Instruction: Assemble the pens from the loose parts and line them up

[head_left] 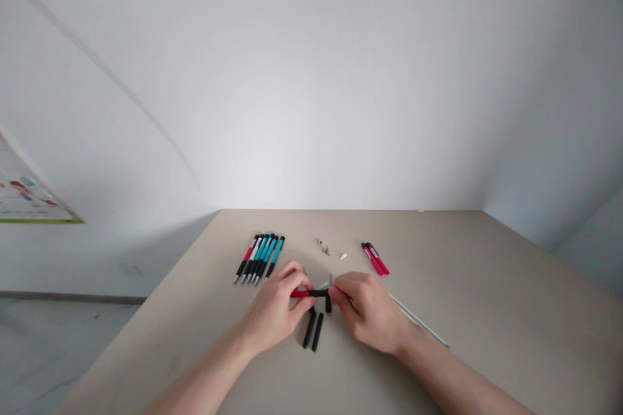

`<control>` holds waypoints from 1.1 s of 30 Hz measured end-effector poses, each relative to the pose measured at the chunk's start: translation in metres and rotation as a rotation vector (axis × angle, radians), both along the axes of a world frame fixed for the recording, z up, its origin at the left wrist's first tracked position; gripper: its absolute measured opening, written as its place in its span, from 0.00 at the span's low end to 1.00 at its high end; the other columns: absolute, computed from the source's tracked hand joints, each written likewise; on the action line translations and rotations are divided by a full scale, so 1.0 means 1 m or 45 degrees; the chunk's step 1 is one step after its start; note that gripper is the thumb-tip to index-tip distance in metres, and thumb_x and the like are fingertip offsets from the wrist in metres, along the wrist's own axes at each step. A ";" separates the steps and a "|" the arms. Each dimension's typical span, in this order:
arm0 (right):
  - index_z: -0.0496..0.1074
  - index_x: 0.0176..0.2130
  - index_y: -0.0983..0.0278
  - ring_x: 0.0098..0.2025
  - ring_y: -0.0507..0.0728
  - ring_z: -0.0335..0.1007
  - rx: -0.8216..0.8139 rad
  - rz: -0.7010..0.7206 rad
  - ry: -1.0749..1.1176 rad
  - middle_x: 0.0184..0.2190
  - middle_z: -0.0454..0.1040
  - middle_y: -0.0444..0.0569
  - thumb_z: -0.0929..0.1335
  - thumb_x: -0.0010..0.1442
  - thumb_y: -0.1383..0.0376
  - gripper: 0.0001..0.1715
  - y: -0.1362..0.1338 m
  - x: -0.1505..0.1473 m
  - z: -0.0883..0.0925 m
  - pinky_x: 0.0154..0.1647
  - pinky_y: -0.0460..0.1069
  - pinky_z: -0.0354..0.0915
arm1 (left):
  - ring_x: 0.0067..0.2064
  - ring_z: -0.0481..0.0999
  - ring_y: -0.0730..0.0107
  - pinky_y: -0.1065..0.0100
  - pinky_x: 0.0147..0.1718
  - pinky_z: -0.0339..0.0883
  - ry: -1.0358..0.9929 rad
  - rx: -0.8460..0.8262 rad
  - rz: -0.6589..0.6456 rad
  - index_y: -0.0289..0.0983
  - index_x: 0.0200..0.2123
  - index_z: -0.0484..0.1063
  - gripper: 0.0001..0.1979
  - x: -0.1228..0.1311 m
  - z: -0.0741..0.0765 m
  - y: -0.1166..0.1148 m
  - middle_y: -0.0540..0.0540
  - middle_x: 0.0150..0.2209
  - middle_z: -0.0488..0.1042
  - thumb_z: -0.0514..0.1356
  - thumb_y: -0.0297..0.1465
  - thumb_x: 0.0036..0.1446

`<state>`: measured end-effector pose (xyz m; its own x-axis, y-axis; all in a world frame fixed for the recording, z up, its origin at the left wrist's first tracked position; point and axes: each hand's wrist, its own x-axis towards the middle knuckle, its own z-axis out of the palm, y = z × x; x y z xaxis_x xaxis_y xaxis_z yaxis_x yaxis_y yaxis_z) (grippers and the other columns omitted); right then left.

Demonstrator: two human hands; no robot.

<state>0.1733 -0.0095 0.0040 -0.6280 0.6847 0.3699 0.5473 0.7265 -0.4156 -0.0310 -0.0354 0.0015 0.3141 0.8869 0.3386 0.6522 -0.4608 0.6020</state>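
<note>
Between my two hands a pen (318, 293) with a red barrel and a black grip lies level above the table. Thumb and fingers of my left hand (285, 298) pinch its red part. At the other end, my right hand (366, 311) is closed on the black part, and the tip is hidden by the fingers. Just below lie black grip tubes (318, 332), partly covered by the left fingers. Another dark piece (328, 304) shows under the pen, beside the right fingertips.
Several assembled pens (260, 258) with red, white and blue barrels lie in a row at left. Two red barrels (375, 259) lie at right. Small metal parts (325, 249) and a white piece (342, 255) sit behind the hands. Thin refills (421, 321) lie by the right forearm.
</note>
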 end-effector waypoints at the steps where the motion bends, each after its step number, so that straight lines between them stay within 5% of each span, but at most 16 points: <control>1: 0.60 0.24 0.63 0.25 0.52 0.58 -0.001 -0.001 -0.003 0.21 0.64 0.44 0.59 0.63 0.70 0.16 0.000 0.000 0.000 0.28 0.47 0.49 | 0.40 0.71 0.67 0.69 0.41 0.64 -0.004 0.008 0.017 0.38 0.32 0.68 0.03 0.000 0.000 0.000 0.48 0.36 0.68 0.60 0.26 0.55; 6: 0.61 0.25 0.62 0.26 0.52 0.61 -0.022 -0.031 0.013 0.21 0.65 0.44 0.59 0.64 0.69 0.15 -0.001 0.000 0.000 0.28 0.47 0.51 | 0.44 0.70 0.65 0.67 0.46 0.64 0.018 0.019 -0.041 0.39 0.41 0.71 0.07 -0.001 0.004 -0.002 0.45 0.41 0.69 0.56 0.28 0.59; 11: 0.61 0.25 0.62 0.26 0.52 0.61 -0.028 -0.047 0.030 0.21 0.65 0.44 0.58 0.64 0.69 0.16 -0.001 0.001 0.000 0.29 0.47 0.51 | 0.43 0.70 0.64 0.66 0.45 0.63 0.070 0.027 -0.034 0.38 0.32 0.72 0.07 -0.002 0.005 -0.003 0.44 0.39 0.68 0.55 0.27 0.60; 16: 0.62 0.25 0.63 0.26 0.53 0.62 -0.025 -0.054 0.093 0.22 0.66 0.44 0.58 0.63 0.70 0.15 0.000 0.001 0.000 0.29 0.46 0.52 | 0.42 0.71 0.63 0.64 0.45 0.64 0.058 0.055 0.009 0.39 0.35 0.72 0.06 -0.001 0.004 -0.002 0.44 0.39 0.69 0.55 0.30 0.60; 20: 0.62 0.26 0.62 0.25 0.53 0.61 -0.025 -0.124 0.269 0.21 0.66 0.45 0.57 0.63 0.69 0.15 0.001 0.003 0.003 0.28 0.46 0.54 | 0.42 0.71 0.63 0.65 0.42 0.65 -0.145 0.092 0.264 0.39 0.45 0.69 0.11 -0.004 0.001 0.004 0.44 0.41 0.71 0.53 0.36 0.62; 24: 0.61 0.26 0.62 0.25 0.53 0.61 -0.012 -0.174 0.394 0.21 0.66 0.45 0.56 0.65 0.67 0.16 0.003 0.007 0.008 0.27 0.46 0.54 | 0.26 0.65 0.70 0.70 0.26 0.58 -0.343 -0.072 0.507 0.37 0.30 0.66 0.19 -0.011 -0.006 0.013 0.52 0.24 0.65 0.51 0.46 0.61; 27: 0.60 0.26 0.62 0.24 0.52 0.61 -0.023 -0.185 0.406 0.22 0.65 0.45 0.56 0.66 0.64 0.17 0.004 0.009 0.008 0.27 0.46 0.54 | 0.22 0.57 0.74 0.71 0.23 0.50 -0.458 -0.203 0.441 0.38 0.21 0.57 0.25 -0.013 -0.012 0.017 0.56 0.19 0.55 0.49 0.51 0.60; 33: 0.60 0.26 0.62 0.23 0.52 0.58 -0.081 -0.177 0.357 0.21 0.64 0.44 0.55 0.68 0.61 0.20 0.005 0.009 0.007 0.26 0.46 0.52 | 0.19 0.53 0.78 0.73 0.20 0.47 -0.785 -0.379 0.348 0.38 0.21 0.54 0.26 -0.008 -0.012 0.016 0.58 0.17 0.52 0.52 0.54 0.58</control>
<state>0.1822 -0.0050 0.0106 -0.4062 0.7843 0.4690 0.4974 0.6203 -0.6065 -0.0393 -0.0190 -0.0110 -0.1010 0.9882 0.1152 0.2230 -0.0903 0.9706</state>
